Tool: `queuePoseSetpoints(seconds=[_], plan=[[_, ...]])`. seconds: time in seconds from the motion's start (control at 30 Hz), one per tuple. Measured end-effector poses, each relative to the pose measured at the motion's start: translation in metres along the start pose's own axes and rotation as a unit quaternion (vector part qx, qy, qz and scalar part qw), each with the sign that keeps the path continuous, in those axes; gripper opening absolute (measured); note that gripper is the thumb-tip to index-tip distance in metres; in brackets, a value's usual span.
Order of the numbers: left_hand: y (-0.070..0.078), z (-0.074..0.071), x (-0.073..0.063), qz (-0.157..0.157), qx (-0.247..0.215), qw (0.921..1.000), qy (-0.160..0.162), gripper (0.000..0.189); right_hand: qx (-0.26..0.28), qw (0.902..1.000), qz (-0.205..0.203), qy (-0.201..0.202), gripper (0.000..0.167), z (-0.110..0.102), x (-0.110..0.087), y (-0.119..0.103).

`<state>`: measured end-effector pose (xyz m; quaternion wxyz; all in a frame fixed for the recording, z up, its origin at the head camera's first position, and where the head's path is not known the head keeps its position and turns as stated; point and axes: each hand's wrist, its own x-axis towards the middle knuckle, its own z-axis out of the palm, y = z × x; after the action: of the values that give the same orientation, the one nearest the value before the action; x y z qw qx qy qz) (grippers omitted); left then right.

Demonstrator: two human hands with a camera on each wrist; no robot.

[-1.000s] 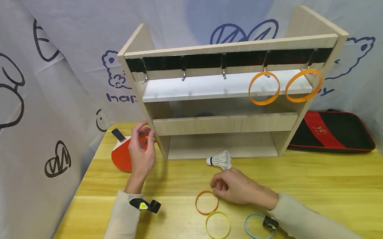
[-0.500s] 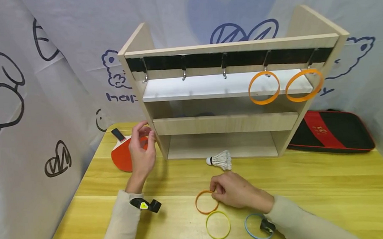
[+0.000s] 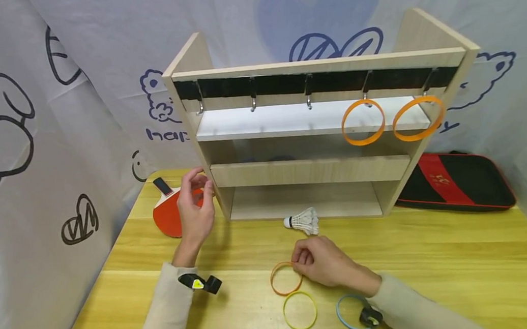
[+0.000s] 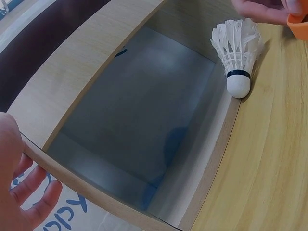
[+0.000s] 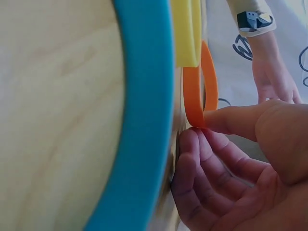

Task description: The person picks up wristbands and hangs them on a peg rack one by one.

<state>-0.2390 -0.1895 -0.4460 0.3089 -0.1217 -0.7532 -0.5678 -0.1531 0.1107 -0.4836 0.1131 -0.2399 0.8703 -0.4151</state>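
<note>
My right hand (image 3: 325,262) pinches the near-right edge of an orange ring (image 3: 272,280) between thumb and fingers, at table height. In the right wrist view the thumb and fingertips meet on the orange ring (image 5: 193,98). A yellow ring (image 3: 285,316) lies just in front of it, and a blue ring (image 3: 340,316) lies by the right wrist. My left hand (image 3: 195,210) is at the left side panel of the wooden shelf (image 3: 310,171), fingers loosely bent; whether they touch it I cannot tell. Two orange rings (image 3: 344,128) hang from the right-hand hooks.
A shuttlecock (image 3: 305,221) lies at the shelf's front edge. Left of the shelf is a red table tennis bat (image 3: 166,217), partly behind my left hand. A black and red case (image 3: 457,181) lies to the right. Several metal hooks (image 3: 308,100) line the upper board.
My right hand has closed on the orange ring's edge, and that ring has shifted slightly right. The left hand has stayed put.
</note>
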Motion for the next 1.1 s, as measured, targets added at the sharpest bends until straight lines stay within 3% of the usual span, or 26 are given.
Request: queuePoseSetpoints(seconds=[0.53,0.8,0.93,1.1], plan=[[0.001,0.000,0.000,-0.007,0.001,1.0000,-0.003,0.036,0.072,0.9962,0.040,0.027,0.006,-0.023,-0.001,-0.010],[0.000,0.000,0.000,-0.007,0.000,1.0000,-0.002,0.035,0.080,0.9934,0.016,0.081,0.006,-0.046,-0.003,-0.017],[0.000,0.000,0.000,-0.004,0.002,1.0000,0.001,0.035,0.127,0.9853,0.007,0.115,0.010,-0.057,-0.001,-0.027],[0.001,0.000,-0.001,-0.003,0.001,1.0000,0.000,0.036,0.147,0.9740,-0.017,0.172,0.012,-0.071,0.000,-0.043]])
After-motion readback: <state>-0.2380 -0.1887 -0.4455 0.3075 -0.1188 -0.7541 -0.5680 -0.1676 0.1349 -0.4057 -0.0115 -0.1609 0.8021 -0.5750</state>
